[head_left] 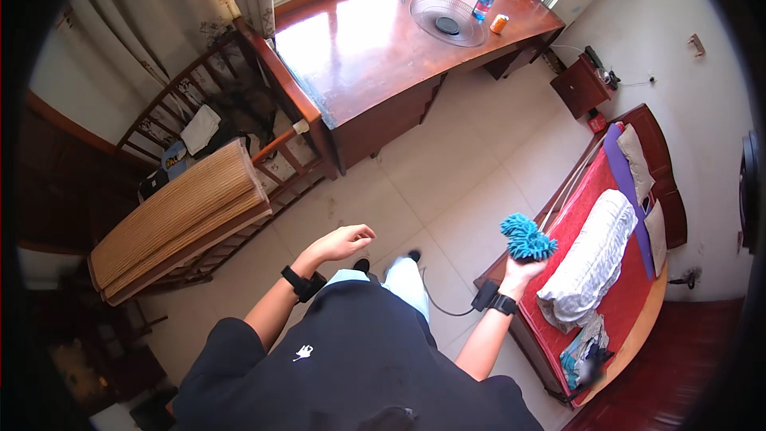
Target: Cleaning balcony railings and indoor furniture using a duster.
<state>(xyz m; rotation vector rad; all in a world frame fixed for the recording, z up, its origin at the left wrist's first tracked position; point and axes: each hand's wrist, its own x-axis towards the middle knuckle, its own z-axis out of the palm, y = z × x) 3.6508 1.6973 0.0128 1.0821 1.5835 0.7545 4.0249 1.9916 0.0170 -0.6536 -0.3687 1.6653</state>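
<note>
My right hand (523,270) grips a fluffy teal microfiber duster (527,238) from below, holding it up in front of the red-covered bed. The duster's tufts hide most of the fingers. My left hand (345,243) is held out over the tiled floor, with loosely bent fingers and nothing in them. Black bands with small boxes are strapped round both wrists.
Ahead stands a brown wooden desk (351,56) with a fan grille (431,12), a bottle (484,1) and an orange can (499,24). A rolled mat (183,215) lies across the railed wooden cot at left. On the bed (550,271) at right is a white rolled quilt (594,251).
</note>
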